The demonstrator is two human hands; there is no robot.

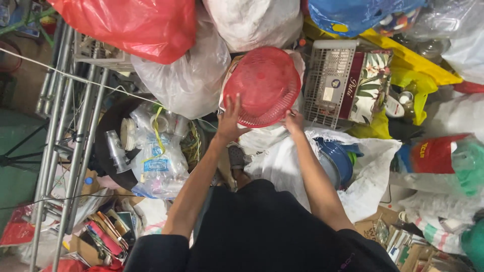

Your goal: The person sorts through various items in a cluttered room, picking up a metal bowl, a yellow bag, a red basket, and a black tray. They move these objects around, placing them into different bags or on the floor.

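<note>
A round red plastic basket (264,83) with a slotted rim is held up in front of me, bottom side toward the camera. My left hand (229,118) grips its lower left rim, fingers spread over the base. At the lower right rim, my right hand (293,121) pinches the edge. Below the basket lies a white woven sack (375,174), open, with a blue plastic bowl-like item (335,161) inside it.
A red bag (131,25), clear and white stuffed bags (194,75) and a blue bag (353,12) pile up behind. A grey plastic crate (327,83) stands right of the basket. A black tub of clear plastic waste (146,151) sits left, beside a metal rack (70,136).
</note>
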